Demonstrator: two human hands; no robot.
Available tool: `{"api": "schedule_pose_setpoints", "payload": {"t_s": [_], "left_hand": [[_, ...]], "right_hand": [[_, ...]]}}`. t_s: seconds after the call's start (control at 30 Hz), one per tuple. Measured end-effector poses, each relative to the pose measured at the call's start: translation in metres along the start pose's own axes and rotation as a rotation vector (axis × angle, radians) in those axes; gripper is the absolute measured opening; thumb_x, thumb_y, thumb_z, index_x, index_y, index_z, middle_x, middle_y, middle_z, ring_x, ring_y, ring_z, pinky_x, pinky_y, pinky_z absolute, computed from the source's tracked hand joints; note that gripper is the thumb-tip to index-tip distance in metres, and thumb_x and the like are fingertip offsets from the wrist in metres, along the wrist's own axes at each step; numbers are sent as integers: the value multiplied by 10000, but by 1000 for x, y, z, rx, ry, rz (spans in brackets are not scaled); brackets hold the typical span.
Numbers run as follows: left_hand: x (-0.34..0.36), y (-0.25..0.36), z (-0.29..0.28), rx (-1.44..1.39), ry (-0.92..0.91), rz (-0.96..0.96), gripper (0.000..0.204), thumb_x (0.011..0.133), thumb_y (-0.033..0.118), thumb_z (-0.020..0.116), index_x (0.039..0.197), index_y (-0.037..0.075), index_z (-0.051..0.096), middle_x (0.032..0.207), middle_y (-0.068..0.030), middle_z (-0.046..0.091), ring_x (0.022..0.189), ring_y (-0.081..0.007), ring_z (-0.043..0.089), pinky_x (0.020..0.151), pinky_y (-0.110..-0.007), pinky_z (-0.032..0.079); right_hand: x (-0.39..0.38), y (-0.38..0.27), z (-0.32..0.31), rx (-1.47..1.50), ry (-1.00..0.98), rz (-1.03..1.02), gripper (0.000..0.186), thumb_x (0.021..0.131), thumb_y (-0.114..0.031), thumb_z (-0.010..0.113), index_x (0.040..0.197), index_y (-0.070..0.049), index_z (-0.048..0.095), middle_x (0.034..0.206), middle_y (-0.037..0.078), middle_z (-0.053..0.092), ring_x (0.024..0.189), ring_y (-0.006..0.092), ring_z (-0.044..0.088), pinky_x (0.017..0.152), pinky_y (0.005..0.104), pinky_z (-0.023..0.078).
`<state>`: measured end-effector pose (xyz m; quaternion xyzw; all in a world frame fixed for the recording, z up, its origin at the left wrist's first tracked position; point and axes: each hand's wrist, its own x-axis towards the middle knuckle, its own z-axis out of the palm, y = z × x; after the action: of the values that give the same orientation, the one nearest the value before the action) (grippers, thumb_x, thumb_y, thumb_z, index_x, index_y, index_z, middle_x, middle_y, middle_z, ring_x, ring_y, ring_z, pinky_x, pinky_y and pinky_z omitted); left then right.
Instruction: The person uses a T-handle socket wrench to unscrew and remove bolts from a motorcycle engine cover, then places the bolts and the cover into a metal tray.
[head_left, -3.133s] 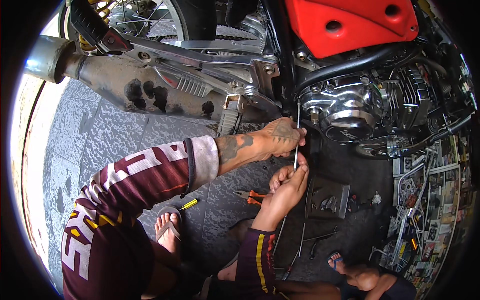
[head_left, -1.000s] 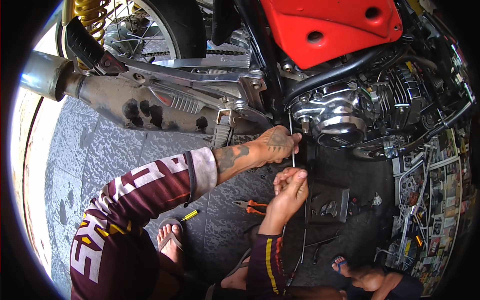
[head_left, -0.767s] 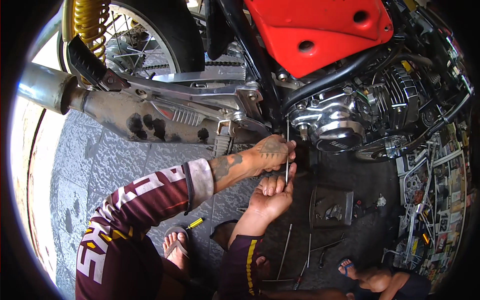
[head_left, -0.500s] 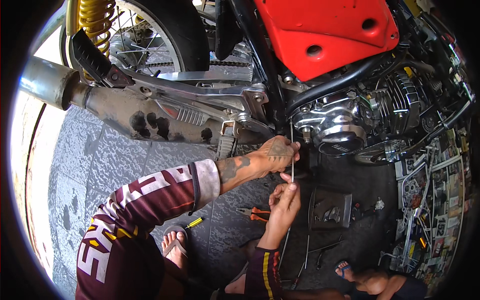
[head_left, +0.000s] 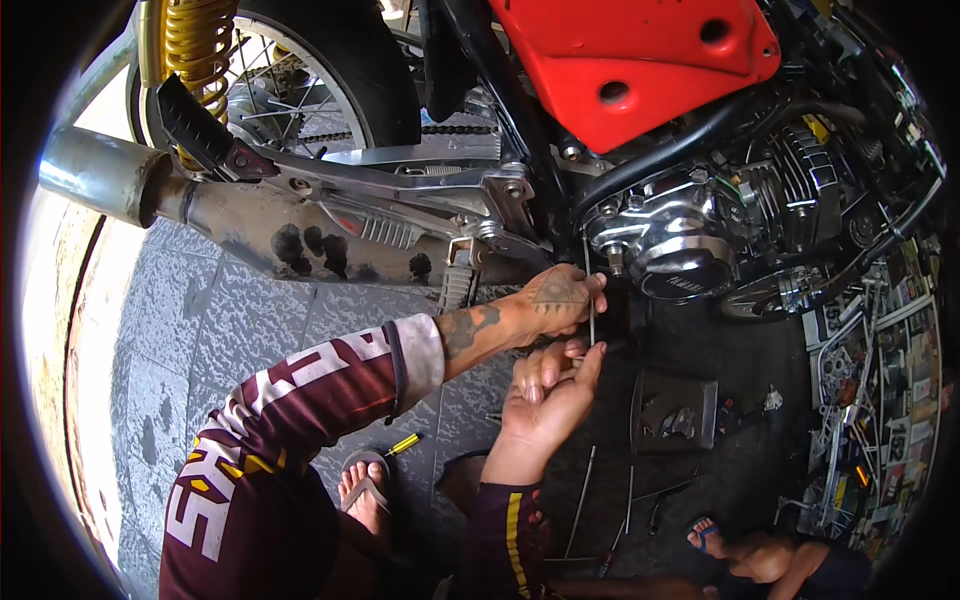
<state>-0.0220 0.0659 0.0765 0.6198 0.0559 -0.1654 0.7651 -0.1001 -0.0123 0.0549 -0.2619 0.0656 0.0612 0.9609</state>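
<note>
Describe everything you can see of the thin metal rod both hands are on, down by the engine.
The thin metal rod is a slim, straight, grey steel-looking shaft standing nearly upright just left of the chrome engine cover. Its top reaches up toward the frame; its lower end disappears between the hands. The left hand pinches it at mid-height with the fingertips, and the right hand meets it from below, palm up. Its ends are too small to make out.

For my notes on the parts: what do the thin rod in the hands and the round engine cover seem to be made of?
Thin rod: apparently bare steel, grey, dull, straight. Round engine cover: likely polished or chromed metal, with bright mirror-like reflections. Both hands, left hand and right hand, grip the rod.
</note>
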Motion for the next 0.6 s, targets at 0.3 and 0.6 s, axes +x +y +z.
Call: {"api": "schedule_pose_setpoints", "payload": {"t_s": [0.3,0.6], "left_hand": [[8,-7,-1,36,46,-12,413,942,378,424,693,72,545,525,2,430,405,-103,391,368,-265,283],[-4,-1,0,89,120,-26,401,943,374,449,720,51,530,503,23,373,398,-80,320,372,-260,235]], "right_hand": [[5,-14,-20,-280,55,150,503,953,-415,370,551,-112,391,439,-16,318,343,86,257,328,216,202],[1,-25,-32,-871,124,-179,354,950,-386,441,874,-51,526,589,-24,404,429,33,342,368,176,224]]}}
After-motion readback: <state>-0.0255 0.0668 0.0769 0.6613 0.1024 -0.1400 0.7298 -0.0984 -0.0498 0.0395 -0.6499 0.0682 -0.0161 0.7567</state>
